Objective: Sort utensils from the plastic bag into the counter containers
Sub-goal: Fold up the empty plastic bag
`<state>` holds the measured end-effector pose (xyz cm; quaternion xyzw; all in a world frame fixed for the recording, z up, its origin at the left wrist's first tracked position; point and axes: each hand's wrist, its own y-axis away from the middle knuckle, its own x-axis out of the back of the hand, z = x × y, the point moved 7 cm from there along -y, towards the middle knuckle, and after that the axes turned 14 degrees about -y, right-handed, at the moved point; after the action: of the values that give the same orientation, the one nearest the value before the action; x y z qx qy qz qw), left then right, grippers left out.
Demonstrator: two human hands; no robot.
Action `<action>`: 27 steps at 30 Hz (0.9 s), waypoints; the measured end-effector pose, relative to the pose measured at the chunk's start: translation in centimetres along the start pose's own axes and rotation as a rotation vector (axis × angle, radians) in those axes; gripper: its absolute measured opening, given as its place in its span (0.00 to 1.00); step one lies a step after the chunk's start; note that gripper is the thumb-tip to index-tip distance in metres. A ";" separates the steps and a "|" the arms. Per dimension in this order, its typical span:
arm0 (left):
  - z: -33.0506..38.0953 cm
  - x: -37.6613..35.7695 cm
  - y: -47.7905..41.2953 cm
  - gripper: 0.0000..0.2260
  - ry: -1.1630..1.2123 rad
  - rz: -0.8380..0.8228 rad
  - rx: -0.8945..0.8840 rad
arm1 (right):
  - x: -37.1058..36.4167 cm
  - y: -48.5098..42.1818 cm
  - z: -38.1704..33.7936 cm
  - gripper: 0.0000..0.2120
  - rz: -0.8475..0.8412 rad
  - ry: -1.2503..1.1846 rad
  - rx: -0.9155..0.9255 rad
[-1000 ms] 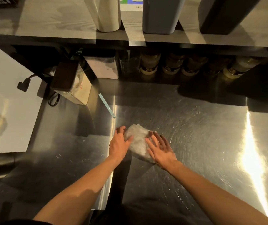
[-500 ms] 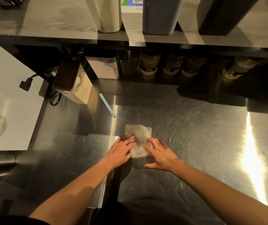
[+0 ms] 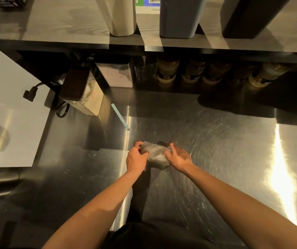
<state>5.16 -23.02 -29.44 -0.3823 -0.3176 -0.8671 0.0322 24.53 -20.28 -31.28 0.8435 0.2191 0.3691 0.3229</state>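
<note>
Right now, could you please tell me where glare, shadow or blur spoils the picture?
Head view: a bright glare streak runs down the steel counter at the right; the right hand is motion-blurred against the plastic bag, the left hand sharper; the jars under the shelf sit in deep shadow; the wide lens splays the tall containers on it.

Commercial kitchen or café counter: stainless-steel worktop (image 3: 216, 159), labelled jars (image 3: 167, 72) under a shelf (image 3: 54, 24), upper frame.

The scratched, glossy steel tabletop (image 3: 216, 150) carries a crinkled clear plastic bag (image 3: 155, 155); the grey shelf (image 3: 54, 20) above looks like matt wood.
</note>
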 end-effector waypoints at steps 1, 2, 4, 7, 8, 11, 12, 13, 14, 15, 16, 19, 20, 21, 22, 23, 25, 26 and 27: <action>0.0 0.0 -0.3 0.17 -0.026 0.014 0.027 | -0.2 0.0 0.0 0.20 0.000 0.039 -0.004; -0.1 0.0 -0.6 0.15 -0.052 0.026 0.058 | -0.2 0.0 -0.2 0.17 0.029 0.073 0.017; -0.4 0.0 -1.0 0.11 -0.100 0.048 0.097 | -0.3 0.2 -0.7 0.11 0.112 0.109 0.071; 0.6 0.1 -1.1 0.07 -0.328 0.146 -0.004 | -0.9 0.6 -0.8 0.06 0.179 0.002 0.106; 1.3 0.0 -1.0 0.06 -0.442 0.181 -0.070 | -0.9 1.2 -1.1 0.09 0.196 -0.037 0.150; 2.8 0.3 -0.8 0.10 -0.648 0.232 -0.168 | -1.6 2.9 -2.1 0.20 0.159 0.132 0.434; 3.0 0.6 -0.8 0.10 -0.687 0.242 -0.180 | -2.4 3.3 -2.0 0.23 0.086 0.235 0.506; 3.0 0.7 -0.9 0.07 -0.707 0.234 -0.191 | -3.1 3.5 -1.6 0.23 0.015 0.324 0.530; 2.9 0.8 -0.8 0.03 -0.706 0.211 -0.197 | -3.6 3.5 -1.1 0.24 -0.029 0.379 0.527; 2.6 0.6 -0.8 0.01 -0.685 0.168 -0.210 | -3.8 3.5 -0.7 0.24 -0.037 0.395 0.508; 2.4 0.2 -0.6 0.03 -0.643 0.134 -0.232 | -3.8 3.5 -0.4 0.25 -0.025 0.378 0.483; 1.8 -0.9 0.5 0.09 -0.539 0.043 -0.441 | -3.9 3.6 0.2 0.32 -0.018 0.355 0.465; 1.5 -1.4 1.1 0.14 -0.556 -0.006 -0.537 | -4.2 3.7 0.4 0.34 -0.036 0.379 0.482; 0.9 -1.9 1.8 0.19 -0.588 -0.051 -0.621 | -4.5 3.9 0.6 0.34 -0.062 0.407 0.493; 0.3 -2.3 2.4 0.23 -0.634 -0.092 -0.684 | -4.7 4.4 0.6 0.32 -0.079 0.420 0.505; -0.3 -2.6 2.9 0.26 -0.679 -0.127 -0.726 | -4.8 4.7 0.5 0.27 -0.080 0.412 0.520; -1.5 -3.1 3.5 0.28 -0.731 -0.159 -0.791 | -4.4 5.3 0.2 0.17 -0.021 0.369 0.567; -1.8 -3.3 3.7 0.28 -0.742 -0.152 -0.811 | -4.2 5.4 0.0 0.16 0.023 0.344 0.576; -2.0 -3.3 3.8 0.26 -0.742 -0.139 -0.816 | -3.9 5.4 -0.2 0.17 0.069 0.313 0.580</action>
<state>7.33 -27.80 -30.72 -0.6215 0.0295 -0.7272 -0.2898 22.60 -26.30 -29.27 0.8401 0.3336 0.4273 0.0191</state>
